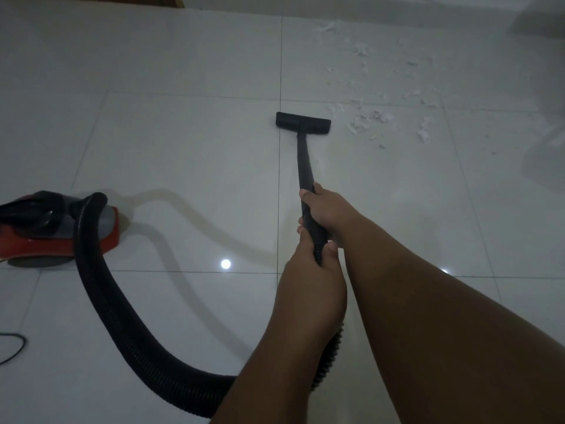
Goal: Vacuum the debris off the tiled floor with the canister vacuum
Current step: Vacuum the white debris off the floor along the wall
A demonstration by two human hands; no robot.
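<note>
A red and grey canister vacuum sits on the white tiled floor at the left. Its black ribbed hose loops down and right, passing under my arms to the black wand. The flat black floor nozzle rests on the tiles ahead of me. My right hand grips the wand higher up. Just behind it, my left hand grips the wand's end where the hose joins. White shredded debris lies scattered to the right of the nozzle and further back, not touching it.
A thin black power cord curls at the left edge. A wooden door frame shows at the top left. A blurred pale object stands at the right edge. A ceiling light's reflection shines on the tiles.
</note>
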